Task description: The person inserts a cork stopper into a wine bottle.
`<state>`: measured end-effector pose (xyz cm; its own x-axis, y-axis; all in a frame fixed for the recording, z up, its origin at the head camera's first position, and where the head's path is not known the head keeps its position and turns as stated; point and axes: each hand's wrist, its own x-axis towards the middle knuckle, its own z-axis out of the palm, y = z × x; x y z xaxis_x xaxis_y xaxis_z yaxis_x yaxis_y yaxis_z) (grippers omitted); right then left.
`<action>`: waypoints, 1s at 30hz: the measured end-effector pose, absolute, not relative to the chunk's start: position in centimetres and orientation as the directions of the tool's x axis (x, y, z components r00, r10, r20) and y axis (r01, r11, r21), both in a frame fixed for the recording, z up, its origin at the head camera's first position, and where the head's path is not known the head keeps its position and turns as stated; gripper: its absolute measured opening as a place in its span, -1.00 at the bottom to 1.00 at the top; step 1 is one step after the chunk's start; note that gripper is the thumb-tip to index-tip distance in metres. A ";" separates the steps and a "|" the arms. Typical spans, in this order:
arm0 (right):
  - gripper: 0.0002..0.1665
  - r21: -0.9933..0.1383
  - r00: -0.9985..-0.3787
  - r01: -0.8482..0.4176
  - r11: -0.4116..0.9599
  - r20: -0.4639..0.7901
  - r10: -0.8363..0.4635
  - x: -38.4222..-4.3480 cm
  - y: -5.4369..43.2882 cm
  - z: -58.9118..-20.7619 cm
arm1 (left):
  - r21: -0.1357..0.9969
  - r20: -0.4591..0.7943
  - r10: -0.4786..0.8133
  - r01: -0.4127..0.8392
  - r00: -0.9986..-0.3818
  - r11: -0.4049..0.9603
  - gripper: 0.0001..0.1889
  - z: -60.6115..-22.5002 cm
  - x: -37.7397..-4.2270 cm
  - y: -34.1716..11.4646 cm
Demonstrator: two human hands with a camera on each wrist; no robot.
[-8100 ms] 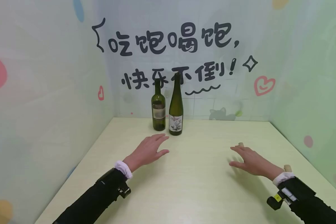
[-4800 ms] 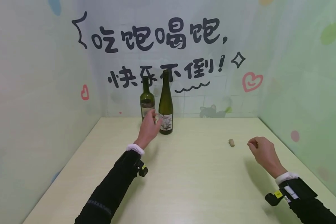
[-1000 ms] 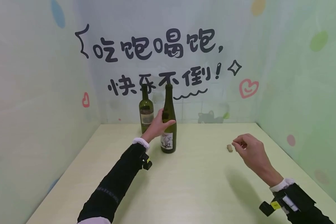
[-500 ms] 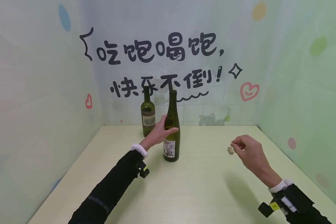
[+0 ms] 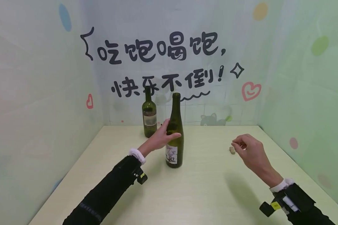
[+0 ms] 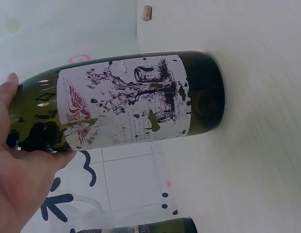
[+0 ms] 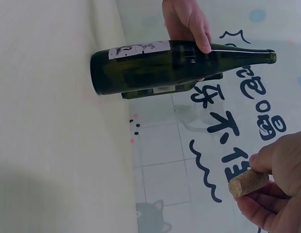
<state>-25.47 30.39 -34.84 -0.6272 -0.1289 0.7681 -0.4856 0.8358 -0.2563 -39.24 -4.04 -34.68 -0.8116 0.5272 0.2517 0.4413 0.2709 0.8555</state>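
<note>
My left hand (image 5: 160,136) grips a tall green wine bottle (image 5: 175,153) around its upper body, fingers behind and thumb in front. The bottle is upright, with a worn white label (image 6: 126,102) facing the left wrist camera. Whether its base touches the table cannot be told. On the right, my right hand (image 5: 250,151) pinches a cork (image 7: 248,183) between thumb and fingers, above the table. That cork is mostly hidden by the fingers in the head view. A second cork (image 5: 232,150) lies on the table beyond the right hand.
A shorter green wine bottle (image 5: 149,122) with a dark-and-tan label stands at the back, left of the held one. The pale wooden table (image 5: 191,193) has a printed wall (image 5: 180,18) behind it and side walls to left and right.
The right hand has picked up one of two corks from the table. The left hand has taken hold of the tall bottle and brought it nearer, away from the shorter bottle.
</note>
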 end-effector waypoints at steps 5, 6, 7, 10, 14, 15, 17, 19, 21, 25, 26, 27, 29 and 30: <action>-0.80 -0.250 -0.620 -0.493 0.834 0.773 -0.135 -25.5 30.3 -34.6 | 0.857 0.254 0.548 0.448 -0.797 0.255 -0.15 -34.6 -38.2 -4.0; -0.80 -0.248 -0.618 -0.494 0.833 0.774 -0.136 -25.5 30.3 -34.6 | 0.857 0.254 0.551 0.449 -0.795 0.253 -0.16 -34.5 -38.0 -4.0; -0.79 -0.248 -0.616 -0.497 0.832 0.775 -0.137 -25.5 30.2 -34.5 | 0.857 0.257 0.556 0.452 -0.791 0.248 -0.17 -34.5 -37.8 -4.1; -0.79 -0.247 -0.611 -0.504 0.828 0.779 -0.140 -25.5 30.1 -34.4 | 0.855 0.257 0.569 0.458 -0.781 0.243 -0.19 -34.5 -37.2 -4.1; -0.80 -0.257 -0.614 -0.512 0.820 0.776 -0.140 -25.4 29.9 -34.4 | 0.852 0.250 0.581 0.461 -0.774 0.248 -0.20 -34.6 -36.3 -4.4; -0.80 -0.258 -0.615 -0.513 0.818 0.776 -0.141 -25.3 29.9 -34.4 | 0.852 0.248 0.583 0.460 -0.774 0.249 -0.20 -34.6 -36.1 -4.4; -0.80 -0.257 -0.615 -0.517 0.817 0.775 -0.145 -25.3 29.8 -34.4 | 0.857 0.241 0.587 0.454 -0.773 0.245 -0.20 -34.7 -35.6 -4.6; -0.81 -0.251 -0.610 -0.522 0.816 0.778 -0.151 -25.3 29.7 -34.3 | 0.861 0.236 0.588 0.447 -0.774 0.244 -0.21 -34.7 -35.1 -4.6; -0.81 -0.247 -0.605 -0.525 0.814 0.781 -0.154 -25.3 29.5 -34.1 | 0.866 0.232 0.591 0.440 -0.773 0.236 -0.20 -34.6 -34.7 -4.6; -0.79 -0.247 -0.601 -0.528 0.812 0.785 -0.152 -25.4 29.2 -33.8 | 0.870 0.224 0.592 0.432 -0.774 0.237 -0.18 -34.6 -33.8 -4.6; -0.79 -0.248 -0.600 -0.529 0.812 0.786 -0.151 -25.3 29.1 -33.8 | 0.872 0.222 0.594 0.430 -0.773 0.234 -0.17 -34.5 -33.6 -4.6; -0.79 -0.247 -0.597 -0.530 0.811 0.788 -0.151 -25.3 29.0 -33.7 | 0.874 0.220 0.597 0.428 -0.772 0.230 -0.17 -34.5 -33.3 -4.6; -0.78 -0.243 -0.590 -0.536 0.809 0.793 -0.153 -25.3 28.8 -33.6 | 0.876 0.220 0.603 0.427 -0.767 0.223 -0.17 -34.5 -32.9 -4.5; -0.78 -0.242 -0.584 -0.541 0.806 0.797 -0.153 -25.4 28.7 -33.4 | 0.878 0.220 0.603 0.425 -0.767 0.219 -0.17 -34.5 -32.7 -4.5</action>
